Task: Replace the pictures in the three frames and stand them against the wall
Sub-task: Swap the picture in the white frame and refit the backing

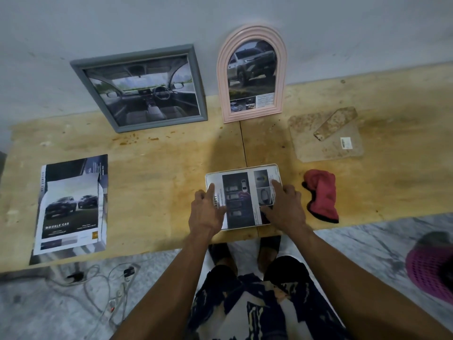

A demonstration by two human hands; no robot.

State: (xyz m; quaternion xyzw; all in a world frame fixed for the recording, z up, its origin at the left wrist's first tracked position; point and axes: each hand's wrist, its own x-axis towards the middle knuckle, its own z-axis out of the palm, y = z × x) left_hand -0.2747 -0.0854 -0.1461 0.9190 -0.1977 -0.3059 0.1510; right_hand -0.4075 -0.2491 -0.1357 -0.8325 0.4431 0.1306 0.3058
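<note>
Reading "DOUBLE CAB", brochure (71, 207) lies flat; "SAFETY" shows on picture (242, 195).

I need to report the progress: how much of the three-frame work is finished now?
Done: the grey square frame and pink arched frame lean on the wall with car pictures. In hand: left hand and right hand press a printed picture on the white frame. Left: closing and standing it.
</note>
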